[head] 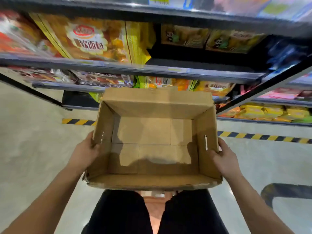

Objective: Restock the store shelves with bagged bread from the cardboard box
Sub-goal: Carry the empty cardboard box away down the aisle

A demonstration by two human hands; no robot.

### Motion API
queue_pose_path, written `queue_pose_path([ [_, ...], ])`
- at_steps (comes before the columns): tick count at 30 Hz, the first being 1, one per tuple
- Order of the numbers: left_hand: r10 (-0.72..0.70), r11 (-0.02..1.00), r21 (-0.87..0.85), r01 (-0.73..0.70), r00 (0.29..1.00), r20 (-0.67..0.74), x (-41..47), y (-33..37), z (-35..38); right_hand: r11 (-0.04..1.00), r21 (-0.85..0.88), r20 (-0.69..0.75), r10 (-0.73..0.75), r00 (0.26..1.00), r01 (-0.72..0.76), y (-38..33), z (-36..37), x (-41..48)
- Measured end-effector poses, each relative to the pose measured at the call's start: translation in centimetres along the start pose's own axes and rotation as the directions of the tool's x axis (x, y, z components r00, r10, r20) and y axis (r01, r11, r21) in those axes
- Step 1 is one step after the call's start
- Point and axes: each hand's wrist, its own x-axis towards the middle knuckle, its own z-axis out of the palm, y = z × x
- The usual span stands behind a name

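Observation:
An open cardboard box (155,105) is held in front of me at about waist height, and nothing lies inside it. My left hand (84,152) grips its left wall and my right hand (224,157) grips its right wall. Straight ahead, a large yellow-orange bread bag (94,39) stands on a dark shelf (118,68). More yellow bread bags (170,82) lie on the shelf below, just beyond the box's far edge.
Brown panda-print packs (185,37) sit right of the big bread bag with a dark gap under them. Red snack bags (15,36) fill the left side. A second shelf unit (273,112) stands at right. Yellow-black tape (263,136) marks the grey floor.

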Motion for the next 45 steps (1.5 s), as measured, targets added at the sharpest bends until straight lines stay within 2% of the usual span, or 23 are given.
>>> queue_pose_path([
  [7, 0.145, 0.988, 0.055, -0.144, 0.989, -0.021, -7.9, 5.3, -9.1, 0.995, 0.019, -0.078, -0.1, 0.992, 0.102, -3.7, -9.5, -8.6],
  [13, 0.199, 0.98, 0.039, -0.198, 0.979, -0.042, -10.1, 8.1, -10.9, 0.988, 0.07, -0.132, -0.125, 0.983, 0.135, -3.8, -12.9, -10.7],
  [17, 0.269, 0.958, 0.109, -0.265, 0.963, -0.024, -10.9, 10.3, -10.8, 0.989, 0.085, -0.206, -0.099, 0.973, 0.118, -3.3, -14.1, -11.3],
  [23, 0.379, 0.908, 0.163, -0.385, 0.923, 0.07, -11.4, 14.6, -10.1, 0.982, 0.187, -0.283, 0.037, 0.958, 0.017, -0.1, -16.1, -14.0],
  [27, 0.465, 0.838, 0.232, -0.493, 0.869, 0.169, -11.4, 18.9, -8.2, 0.951, 0.305, -0.324, 0.16, 0.932, -0.058, 3.6, -17.2, -16.4],
  [32, 0.556, 0.723, 0.294, -0.625, 0.779, 0.289, -12.4, 25.5, -3.7, 0.88, 0.467, -0.403, 0.302, 0.864, -0.09, 9.8, -19.1, -18.8],
  [37, 0.579, 0.607, 0.378, -0.699, 0.714, 0.392, -15.4, 32.9, 2.4, 0.812, 0.574, -0.446, 0.414, 0.794, -0.101, 17.0, -21.9, -20.1],
  [42, 0.619, 0.556, 0.36, -0.749, 0.662, 0.423, -19.7, 40.2, 9.6, 0.738, 0.658, -0.443, 0.542, 0.714, -0.151, 23.3, -25.7, -21.1],
  [45, 0.638, 0.528, 0.316, -0.788, 0.614, 0.465, -22.9, 44.1, 13.8, 0.654, 0.741, -0.421, 0.631, 0.652, -0.154, 26.8, -27.8, -22.2],
])
